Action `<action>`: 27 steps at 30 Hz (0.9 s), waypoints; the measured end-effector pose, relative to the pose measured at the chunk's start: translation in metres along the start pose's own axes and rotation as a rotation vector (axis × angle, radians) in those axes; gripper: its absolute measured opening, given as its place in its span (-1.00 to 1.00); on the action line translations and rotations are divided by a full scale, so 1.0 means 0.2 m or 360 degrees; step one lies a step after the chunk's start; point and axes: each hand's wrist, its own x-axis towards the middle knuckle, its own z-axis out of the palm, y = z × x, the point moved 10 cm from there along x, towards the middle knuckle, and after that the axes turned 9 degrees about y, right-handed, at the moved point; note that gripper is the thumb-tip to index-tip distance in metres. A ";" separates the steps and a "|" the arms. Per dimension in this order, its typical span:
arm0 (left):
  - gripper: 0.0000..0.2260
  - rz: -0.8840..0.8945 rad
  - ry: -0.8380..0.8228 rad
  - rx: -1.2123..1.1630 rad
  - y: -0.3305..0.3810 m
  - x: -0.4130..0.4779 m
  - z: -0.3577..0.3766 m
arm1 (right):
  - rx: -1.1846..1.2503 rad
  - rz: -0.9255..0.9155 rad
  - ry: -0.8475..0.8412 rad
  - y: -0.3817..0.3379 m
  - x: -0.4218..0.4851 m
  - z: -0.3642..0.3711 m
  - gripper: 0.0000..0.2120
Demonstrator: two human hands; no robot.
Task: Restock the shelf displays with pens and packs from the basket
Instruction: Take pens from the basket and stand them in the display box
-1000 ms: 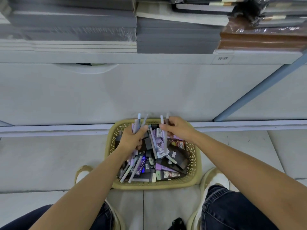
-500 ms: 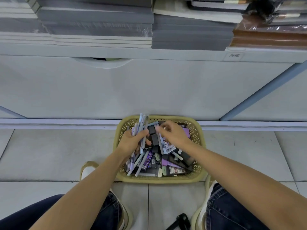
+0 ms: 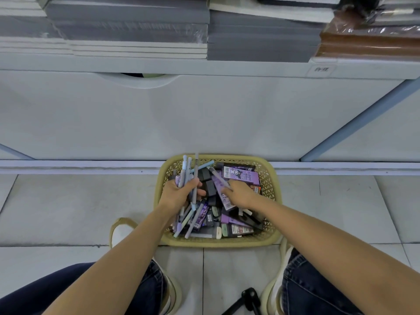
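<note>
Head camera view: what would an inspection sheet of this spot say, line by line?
Surface: tiled floor, basket standing on it.
Job's things: purple packs among other packs in the basket.
Clutter: small black object on the floor between the shoes.
Hands: left hand grips a bundle of pens; right hand pinches a single pen.
Cables: nothing seen.
Surroundings: shelf above with stacked books.

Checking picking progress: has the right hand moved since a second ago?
Yes: the right hand, pinching a pen, has come from the basket's far rim toward its middle.
</note>
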 end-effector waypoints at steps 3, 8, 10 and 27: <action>-0.82 -0.0071 0.0032 -0.0096 0.00 -0.01 0.02 | 0.0239 -0.0044 0.0015 0.01 -0.04 -0.07 -0.77; -0.76 -0.0074 0.0109 -0.0172 0.06 -0.07 0.07 | 0.0959 -0.0061 -0.0064 -0.10 -0.16 -0.13 -0.79; -0.69 -0.0073 0.0144 -0.0212 0.09 -0.10 0.08 | 0.1039 -0.0104 -0.0097 -0.17 -0.20 -0.14 -0.77; -0.74 0.0476 0.0031 -0.0371 0.62 -0.42 -0.02 | 0.0910 -0.0505 -0.0096 -0.61 -0.50 -0.45 -0.60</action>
